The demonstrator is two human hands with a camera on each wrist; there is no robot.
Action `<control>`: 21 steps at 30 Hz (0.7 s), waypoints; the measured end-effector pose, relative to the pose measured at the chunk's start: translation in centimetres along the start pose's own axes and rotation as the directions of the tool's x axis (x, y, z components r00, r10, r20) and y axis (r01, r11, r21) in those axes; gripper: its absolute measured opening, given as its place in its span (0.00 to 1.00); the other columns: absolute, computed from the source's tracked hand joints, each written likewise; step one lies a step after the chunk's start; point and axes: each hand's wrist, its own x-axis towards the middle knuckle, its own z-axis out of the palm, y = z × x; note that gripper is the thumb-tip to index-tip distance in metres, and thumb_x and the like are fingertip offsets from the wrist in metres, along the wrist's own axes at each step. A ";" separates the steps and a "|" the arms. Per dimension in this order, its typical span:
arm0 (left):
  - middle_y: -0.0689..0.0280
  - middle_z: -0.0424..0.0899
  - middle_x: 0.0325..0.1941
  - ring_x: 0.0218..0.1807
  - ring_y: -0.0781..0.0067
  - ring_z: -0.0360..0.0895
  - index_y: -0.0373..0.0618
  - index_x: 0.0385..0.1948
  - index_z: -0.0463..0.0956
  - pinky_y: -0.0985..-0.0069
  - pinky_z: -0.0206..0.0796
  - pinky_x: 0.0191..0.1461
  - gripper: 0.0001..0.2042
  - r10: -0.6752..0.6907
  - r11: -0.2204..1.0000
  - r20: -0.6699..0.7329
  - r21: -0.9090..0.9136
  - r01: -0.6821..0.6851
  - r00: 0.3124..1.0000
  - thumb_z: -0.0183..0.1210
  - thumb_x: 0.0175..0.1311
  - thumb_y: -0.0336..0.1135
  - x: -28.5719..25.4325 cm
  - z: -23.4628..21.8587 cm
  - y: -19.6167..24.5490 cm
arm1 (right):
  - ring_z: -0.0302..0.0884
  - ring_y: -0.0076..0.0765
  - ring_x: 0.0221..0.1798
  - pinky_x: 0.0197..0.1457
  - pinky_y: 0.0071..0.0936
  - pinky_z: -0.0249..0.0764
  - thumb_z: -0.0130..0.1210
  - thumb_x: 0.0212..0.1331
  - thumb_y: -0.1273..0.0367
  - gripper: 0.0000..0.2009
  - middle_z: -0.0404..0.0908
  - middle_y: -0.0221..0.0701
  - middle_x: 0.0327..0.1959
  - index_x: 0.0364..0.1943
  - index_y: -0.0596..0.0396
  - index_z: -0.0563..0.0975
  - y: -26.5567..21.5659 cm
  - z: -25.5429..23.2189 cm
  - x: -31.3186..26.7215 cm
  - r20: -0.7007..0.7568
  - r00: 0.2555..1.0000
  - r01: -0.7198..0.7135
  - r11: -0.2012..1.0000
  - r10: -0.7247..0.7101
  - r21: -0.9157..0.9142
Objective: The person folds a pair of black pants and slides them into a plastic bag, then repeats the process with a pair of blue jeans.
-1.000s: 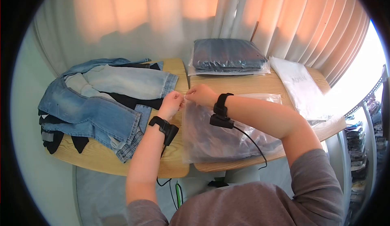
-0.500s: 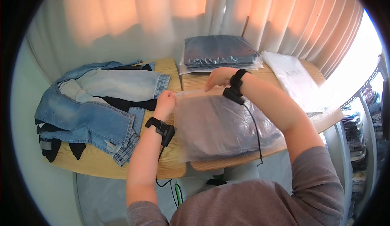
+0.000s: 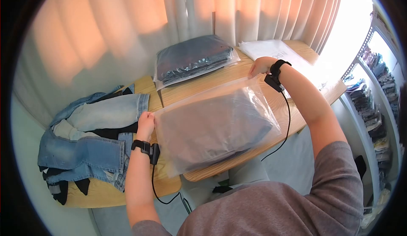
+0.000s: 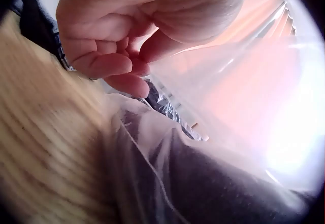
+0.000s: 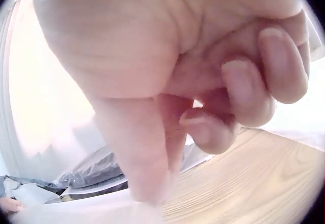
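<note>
A frosted clear plastic bag (image 3: 212, 128) with dark folded clothing inside lies on the right-hand table, its far edge lifted a little. At the far left corner of that edge, my left hand (image 3: 146, 123) pinches the plastic; the left wrist view shows curled fingers (image 4: 109, 64) at the bag's translucent film (image 4: 218, 92). My right hand (image 3: 261, 66) pinches the far right corner between thumb and index finger. In the right wrist view the thumb (image 5: 139, 158) presses at the bag's edge, the other fingers curled loosely.
Behind the bag stands a stack of packed dark clothing (image 3: 193, 60) in clear plastic. Flat white packaging (image 3: 275, 51) lies at the back right. Several jeans (image 3: 91, 151) are heaped on the left table (image 3: 165, 185). Shelves of folded items (image 3: 369, 108) stand at the right.
My right hand has slid rightward along the bag's far edge, from beside my left hand to the opposite corner. The left hand keeps its corner. The head view has turned right.
</note>
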 end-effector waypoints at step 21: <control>0.68 0.78 0.37 0.38 0.80 0.73 0.41 0.43 0.74 0.80 0.63 0.42 0.13 -0.134 0.965 -0.059 -0.237 0.116 0.989 0.50 0.68 0.41 -21.6 -1.6 -0.9 | 0.69 0.18 0.32 0.38 0.13 0.65 0.46 0.67 0.65 0.12 0.76 0.24 0.32 0.38 0.60 0.76 7.4 21.7 -16.9 -0.704 0.683 0.522 0.547 0.192 0.655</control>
